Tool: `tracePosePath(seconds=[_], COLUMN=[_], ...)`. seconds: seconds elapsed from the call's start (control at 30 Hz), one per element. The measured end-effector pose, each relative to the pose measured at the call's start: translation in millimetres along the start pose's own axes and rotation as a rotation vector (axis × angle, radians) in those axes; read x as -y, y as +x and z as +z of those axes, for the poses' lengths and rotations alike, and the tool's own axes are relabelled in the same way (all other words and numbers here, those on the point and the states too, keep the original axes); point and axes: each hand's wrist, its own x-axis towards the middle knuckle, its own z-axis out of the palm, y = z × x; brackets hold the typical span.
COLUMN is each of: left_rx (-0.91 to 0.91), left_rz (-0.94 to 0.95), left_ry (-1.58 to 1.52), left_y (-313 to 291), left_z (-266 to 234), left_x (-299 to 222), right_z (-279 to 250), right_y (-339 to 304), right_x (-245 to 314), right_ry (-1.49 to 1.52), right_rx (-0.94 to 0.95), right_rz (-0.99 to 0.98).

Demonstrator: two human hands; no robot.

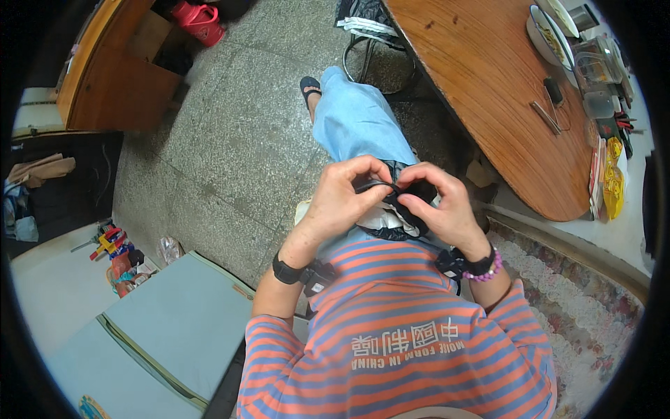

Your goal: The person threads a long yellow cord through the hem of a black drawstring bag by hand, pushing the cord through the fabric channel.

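Note:
Over my lap, my left hand (342, 195) and my right hand (442, 202) come together, thumbs and forefingers pinching. Between their fingertips runs a narrow, dark strip (377, 184), which looks like a piece of black band or cord. Just beneath the hands a bundle of black and white material (380, 222) rests on my lap; its folds and part of its shape are hidden by the fingers. Light blue cloth (356, 115) covers my legs. Each wrist wears a black strap with a small device.
A wooden table (502, 98) stands at the right, bearing a bowl of food (548, 38), clear containers (597, 66) and a yellow packet (614, 178). Ahead is a metal-framed stool (380, 66). A red thermos flask (199, 22) stands far left; a pale blue cabinet (174, 314) is near left.

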Motion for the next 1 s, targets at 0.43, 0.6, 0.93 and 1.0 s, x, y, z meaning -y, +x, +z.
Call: tracePosePath(seconds=[0.43, 0.6, 0.93, 1.0], left_rx=[0.029, 0.081, -0.136, -0.133], left_rz=[0.001, -0.063, -0.019, -0.051], left_ry=[-0.16, -0.045, -0.152, -0.199], left_y=[-9.8, -8.9, -9.3, -8.9], left_z=[5.7, 1.8, -29.0, -33.5], left_x=[13.9, 9.3, 27.6, 30.8], right_z=[14.6, 7.7, -18.8, -26.7], right_y=[-0.2, -2.1, -29.1, -44.2], right_x=[-17.9, -23.5, -37.1, -51.7], right_ry=[0.27, 0.446, 0.378, 0.253], right_rx=[-0.008, 0.092, 0.045, 0.114], right_rz=[0.065, 0.252, 0.393, 0.416])
